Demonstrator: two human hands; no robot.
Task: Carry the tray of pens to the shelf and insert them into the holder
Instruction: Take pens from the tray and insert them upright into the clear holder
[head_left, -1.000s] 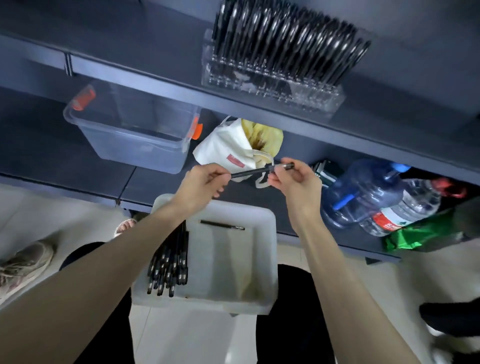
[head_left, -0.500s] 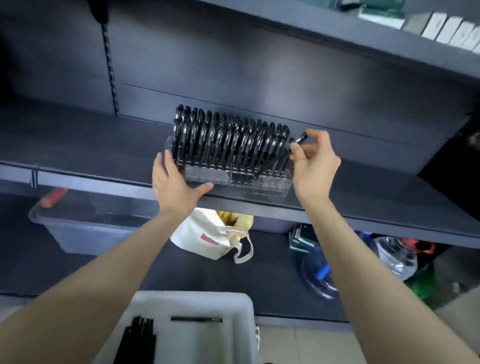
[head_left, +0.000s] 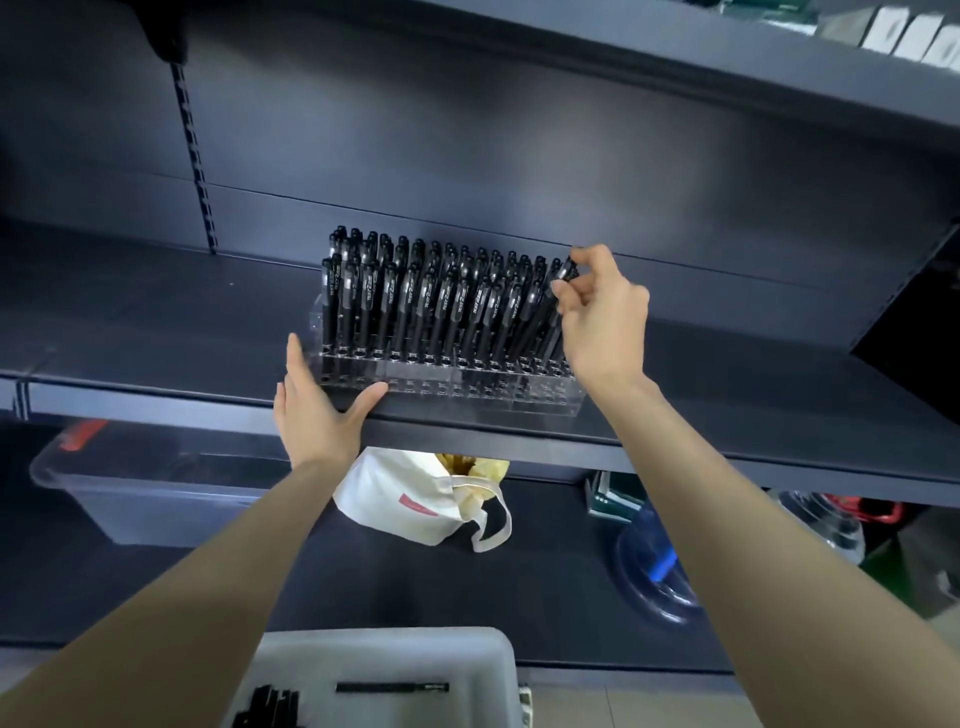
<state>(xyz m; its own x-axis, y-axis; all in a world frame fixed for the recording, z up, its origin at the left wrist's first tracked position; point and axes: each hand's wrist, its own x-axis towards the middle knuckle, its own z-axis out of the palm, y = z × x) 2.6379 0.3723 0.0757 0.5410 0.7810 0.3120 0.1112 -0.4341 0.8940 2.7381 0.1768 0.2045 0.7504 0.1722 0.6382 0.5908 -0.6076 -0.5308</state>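
At the holder (head_left: 452, 387), right hand (head_left: 605, 322) — up from the tray (head_left: 483, 649) — pinched a pen (head_left: 563, 273) into place, left hand (head_left: 317, 415) flat, grip apart.

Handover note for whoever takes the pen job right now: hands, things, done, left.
Left hand: open, braced against the left front corner of the holder on the shelf.
Right hand: pinch grip on the top of a pen, tilted at the right end of the holder, not clearly seated.
Tray: below the shelf, holding a bundle of pens and one loose pen.
Done: tray brought to the shelf; back rows of the holder filled.
Left: seat this pen, then fill the front holes from the tray.
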